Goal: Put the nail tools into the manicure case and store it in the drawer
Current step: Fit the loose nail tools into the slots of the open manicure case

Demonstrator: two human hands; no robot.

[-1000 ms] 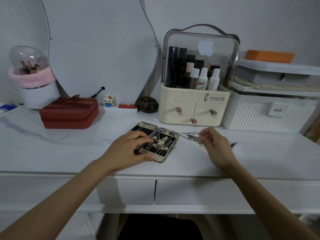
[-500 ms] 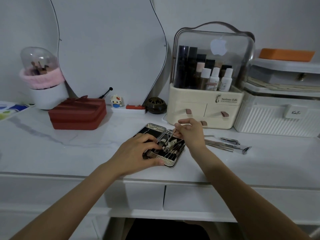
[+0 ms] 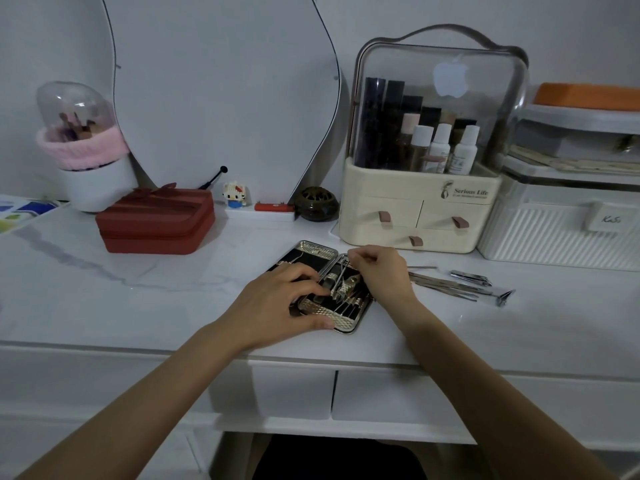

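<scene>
The open manicure case point(image 3: 313, 249), silver-rimmed with a black lining, lies flat on the white desk just in front of me. My left hand point(image 3: 277, 303) rests on its near half, thumb along the front rim. Over the case's far right edge my right hand point(image 3: 379, 271) pinches a thin metal nail tool point(image 3: 341, 277) whose tip points down into the case. Several loose metal nail tools point(image 3: 446, 285), among them a clipper point(image 3: 471, 277), lie on the desk to the right. Two closed drawers point(image 3: 381, 393) sit under the desktop.
A cream cosmetics organiser point(image 3: 415, 216) stands right behind the case. Beside it on the right is a white ribbed box point(image 3: 554, 237). A red case point(image 3: 156, 221), a brush holder point(image 3: 90, 157) and a curved mirror point(image 3: 221, 98) stand at the back left.
My right hand picked a tool from the loose pile on the right and carried it left over the case, now lowering it in. My left hand stayed on the case.
</scene>
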